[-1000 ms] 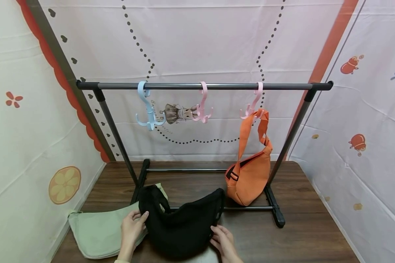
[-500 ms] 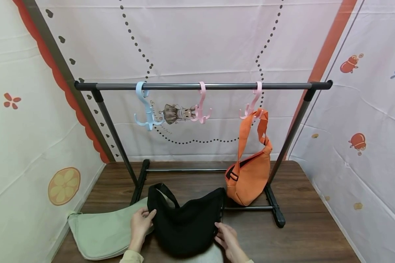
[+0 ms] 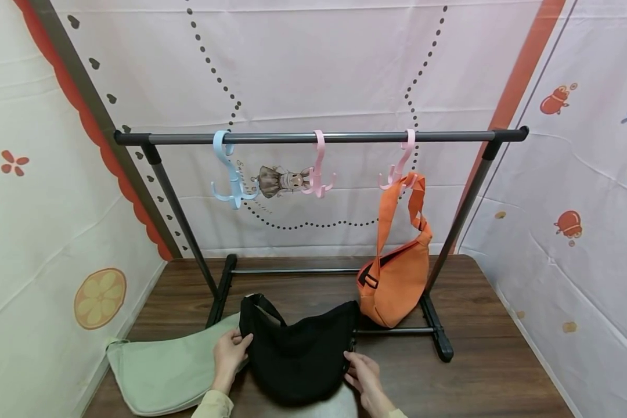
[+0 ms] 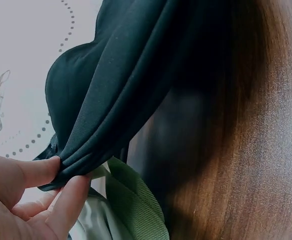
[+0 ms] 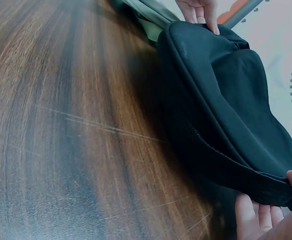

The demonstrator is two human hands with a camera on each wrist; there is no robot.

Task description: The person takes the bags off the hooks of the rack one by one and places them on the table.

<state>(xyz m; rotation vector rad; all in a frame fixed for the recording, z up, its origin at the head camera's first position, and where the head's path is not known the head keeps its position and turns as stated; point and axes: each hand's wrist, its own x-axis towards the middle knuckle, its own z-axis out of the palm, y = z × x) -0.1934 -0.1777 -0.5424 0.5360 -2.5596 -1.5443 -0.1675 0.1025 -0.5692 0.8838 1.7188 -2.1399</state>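
A black shoulder bag [image 3: 298,354] is held up by both hands at the front middle of the table, its strap looped at the upper left. My left hand [image 3: 230,355] pinches the bag's left edge; the left wrist view shows thumb and fingers [image 4: 70,207] gathering the dark cloth. At the opposite side, my right hand [image 3: 364,376] grips the right edge, with the thumb above and fingers below the strap end in the right wrist view. A pale green bag [image 3: 172,366] lies flat on the table to the left, partly behind my left hand.
A black rack [image 3: 271,138] spans the table [image 3: 480,348]. From its bar hang a blue hook [image 3: 235,180], a pink hook [image 3: 319,174] and another pink hook [image 3: 397,168] carrying an orange bag [image 3: 397,284]. Printed cloth walls surround the table.
Both hands have shifted to the right with the black bag, the left hand further than the right. More of the green bag now shows beside it.
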